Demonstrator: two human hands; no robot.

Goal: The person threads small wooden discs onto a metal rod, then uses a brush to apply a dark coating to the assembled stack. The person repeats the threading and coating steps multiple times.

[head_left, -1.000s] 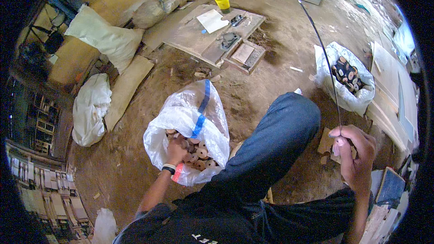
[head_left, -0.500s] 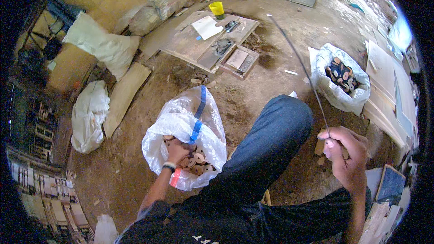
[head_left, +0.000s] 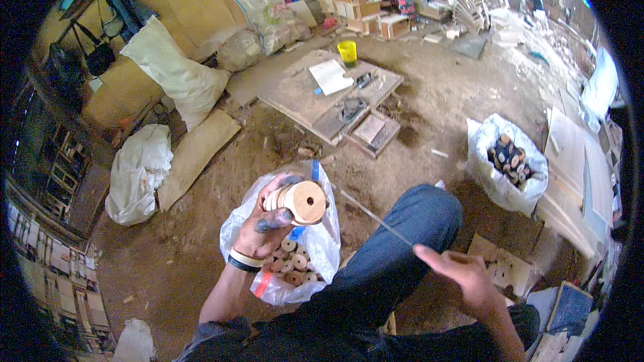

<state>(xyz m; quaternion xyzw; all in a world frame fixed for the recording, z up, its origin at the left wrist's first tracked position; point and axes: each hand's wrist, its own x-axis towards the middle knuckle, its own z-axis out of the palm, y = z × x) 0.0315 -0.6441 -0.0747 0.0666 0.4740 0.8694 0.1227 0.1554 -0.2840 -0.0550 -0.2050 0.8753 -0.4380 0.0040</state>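
My left hand (head_left: 267, 222) holds up a pale wooden spool (head_left: 300, 201) with a hole in its end, above an open white plastic bag (head_left: 276, 265) holding several more wooden spools. My right hand (head_left: 461, 276) grips a thin metal rod (head_left: 373, 215) whose far tip points at the raised spool, close to its hole. My blue-trousered knee (head_left: 416, 228) lies between the two hands.
A second white bag (head_left: 508, 167) of dark-ended spools stands at the right. A low wooden board (head_left: 320, 94) with paper, tools and a yellow cup (head_left: 347, 52) lies ahead. White sacks (head_left: 174, 74) and planks line the left; wooden boxes are stacked at the back.
My left hand lifted a spool out of the bag. My right hand swung the rod down from pointing far ahead to pointing left at the spool.
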